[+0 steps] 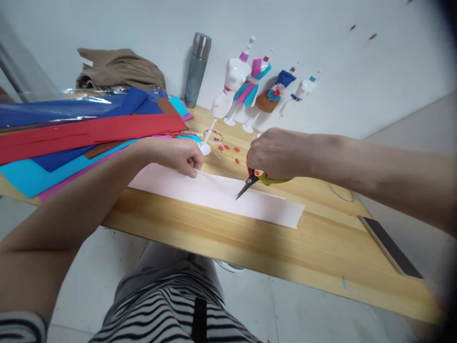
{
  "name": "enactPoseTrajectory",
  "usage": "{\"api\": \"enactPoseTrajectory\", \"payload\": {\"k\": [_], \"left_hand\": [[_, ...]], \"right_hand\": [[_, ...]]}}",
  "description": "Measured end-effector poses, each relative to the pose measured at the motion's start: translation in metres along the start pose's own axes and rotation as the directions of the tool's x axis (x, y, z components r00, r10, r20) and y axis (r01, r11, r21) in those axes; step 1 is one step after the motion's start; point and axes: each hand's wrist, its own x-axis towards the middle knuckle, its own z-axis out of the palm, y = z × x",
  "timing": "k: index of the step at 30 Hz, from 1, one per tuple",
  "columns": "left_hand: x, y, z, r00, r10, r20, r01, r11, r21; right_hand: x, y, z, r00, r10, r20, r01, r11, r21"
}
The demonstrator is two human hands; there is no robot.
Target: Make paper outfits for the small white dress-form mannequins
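Note:
A long pale pink strip (214, 190), like paper or thin felt, lies flat along the table. My left hand (187, 155) is closed at its far edge, thumb on the strip and fingers curled; the fingertips are partly hidden. My right hand (266, 153) grips scissors (246, 185) with yellow and red handles. Their dark blades point down and toward me, over the strip, and look closed or nearly so. Small red flower cut-outs (228, 148) lie on the table beyond, between my hands.
Red (93, 131), blue, brown, cyan and magenta sheets are stacked at left. Behind stand a grey thermos (197, 71) and several small white mannequins (233, 78), some dressed in coloured pieces. A brown cloth (121, 69) sits at back left. A phone-like slab (391, 245) lies at right.

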Motion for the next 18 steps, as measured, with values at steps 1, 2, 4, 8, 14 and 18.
{"api": "enactPoseTrajectory", "payload": {"k": [1, 2, 4, 8, 14, 18], "left_hand": [[0.000, 0.000, 0.000, 1.000, 0.005, -0.001, -0.005, 1.000, 0.000], [0.000, 0.000, -0.001, 1.000, 0.007, -0.002, -0.007, 1.000, 0.001], [-0.001, 0.002, -0.002, 1.000, 0.005, -0.004, -0.005, 1.000, 0.002], [-0.003, 0.006, -0.003, 1.000, -0.016, -0.015, 0.016, 1.000, 0.020], [-0.003, 0.007, -0.004, 1.000, -0.008, -0.017, 0.009, 0.999, 0.043], [-0.002, 0.005, -0.004, 1.000, 0.011, -0.023, -0.010, 0.999, 0.035]], "right_hand": [[0.000, -0.001, -0.001, 1.000, 0.002, 0.024, -0.002, 1.000, -0.015], [0.001, -0.001, -0.002, 0.999, 0.006, 0.037, -0.005, 1.000, -0.022], [0.003, -0.002, -0.002, 0.999, 0.010, 0.038, -0.009, 1.000, -0.023], [0.007, -0.004, 0.000, 0.999, -0.019, 0.036, 0.019, 1.000, 0.013], [0.011, -0.005, 0.006, 0.999, -0.040, 0.000, 0.040, 0.997, 0.065], [0.014, -0.004, 0.013, 0.999, -0.036, -0.037, 0.040, 0.993, 0.114]]}}
